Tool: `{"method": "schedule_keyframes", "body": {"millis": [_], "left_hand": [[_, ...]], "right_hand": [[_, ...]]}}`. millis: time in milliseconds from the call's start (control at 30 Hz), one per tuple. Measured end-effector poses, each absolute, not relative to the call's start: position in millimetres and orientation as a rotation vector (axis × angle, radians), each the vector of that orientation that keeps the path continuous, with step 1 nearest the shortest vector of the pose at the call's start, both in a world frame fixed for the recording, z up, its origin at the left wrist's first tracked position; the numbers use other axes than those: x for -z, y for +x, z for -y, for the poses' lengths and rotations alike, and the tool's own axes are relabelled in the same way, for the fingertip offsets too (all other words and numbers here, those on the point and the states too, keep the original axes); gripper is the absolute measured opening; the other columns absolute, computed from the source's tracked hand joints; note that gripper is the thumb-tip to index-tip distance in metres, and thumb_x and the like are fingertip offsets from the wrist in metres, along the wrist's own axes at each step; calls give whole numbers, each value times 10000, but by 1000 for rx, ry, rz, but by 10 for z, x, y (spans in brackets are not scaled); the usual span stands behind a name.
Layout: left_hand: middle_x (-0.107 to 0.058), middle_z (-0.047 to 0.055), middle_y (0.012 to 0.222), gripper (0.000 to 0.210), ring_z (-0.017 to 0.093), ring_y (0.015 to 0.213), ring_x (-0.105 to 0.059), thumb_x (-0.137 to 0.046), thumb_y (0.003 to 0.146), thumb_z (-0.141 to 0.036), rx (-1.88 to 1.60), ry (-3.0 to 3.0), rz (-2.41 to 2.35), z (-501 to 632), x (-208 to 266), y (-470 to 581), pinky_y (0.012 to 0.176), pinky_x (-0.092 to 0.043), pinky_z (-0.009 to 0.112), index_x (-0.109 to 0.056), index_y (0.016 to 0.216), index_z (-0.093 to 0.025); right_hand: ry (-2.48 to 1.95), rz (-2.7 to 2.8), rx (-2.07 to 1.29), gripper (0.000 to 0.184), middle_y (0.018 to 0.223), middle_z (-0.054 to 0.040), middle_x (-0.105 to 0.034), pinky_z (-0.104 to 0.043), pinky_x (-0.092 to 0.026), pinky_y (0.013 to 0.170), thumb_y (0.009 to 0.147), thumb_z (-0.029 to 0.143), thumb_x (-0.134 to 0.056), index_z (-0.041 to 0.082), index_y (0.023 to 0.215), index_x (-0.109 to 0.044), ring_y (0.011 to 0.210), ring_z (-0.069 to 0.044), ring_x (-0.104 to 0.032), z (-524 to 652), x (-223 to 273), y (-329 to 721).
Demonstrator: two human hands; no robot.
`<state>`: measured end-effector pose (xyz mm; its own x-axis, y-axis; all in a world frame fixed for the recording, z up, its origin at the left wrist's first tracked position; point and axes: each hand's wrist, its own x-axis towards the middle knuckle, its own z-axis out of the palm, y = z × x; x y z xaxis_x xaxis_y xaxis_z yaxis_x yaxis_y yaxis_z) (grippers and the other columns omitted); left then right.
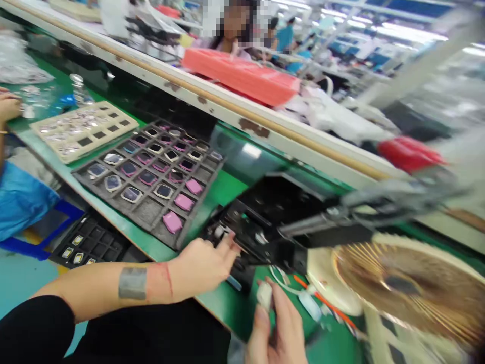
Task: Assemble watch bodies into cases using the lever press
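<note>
Right hand (286, 328) pinches blurred, unreadable whitish piece (264, 296).

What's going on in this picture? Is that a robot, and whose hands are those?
No robot here! A person wears a camera on their head, looking forward and down, so we see their two bare hands.

The left hand reaches into a black device; I can't tell whether it holds anything. The right hand pinches a small pale piece between thumb and finger.

On the green table lies a gray tray split into little squares, with pink pieces in some. Behind it is a beige tray. The big round thing on the right is a fan. At the left edge is another person's hand.
</note>
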<state>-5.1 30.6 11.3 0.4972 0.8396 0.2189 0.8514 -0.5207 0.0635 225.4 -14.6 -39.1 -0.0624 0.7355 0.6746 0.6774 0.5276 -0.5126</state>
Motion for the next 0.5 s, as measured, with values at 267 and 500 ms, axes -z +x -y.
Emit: {"method": "schedule_keyframes", "body": {"millis": [267,500], "left_hand": [[-852,113,1284,479,221,958,-845,-718,1096,-320,1833,-3231,1878,121,-193,-394,859,-692,311,-667,1562,-221],[-828,69,1070,174,205,949,-794,-738,1101,-342,2414,-2487,2130,441,-150,-872,819,-624,275,-815,1182,-209]], "right_hand": [[-894,1974,-39,740,1430,-155,-782,-502,-711,1022,987,0,-707,247,1673,-577,1290,-302,-773,257,51,1784],[-741,1787,266,517,1432,-102,-770,-579,-603,1154,1055,310,-764,259,1566,-705,1350,-378,-733,-380,-1005,1931]]}}
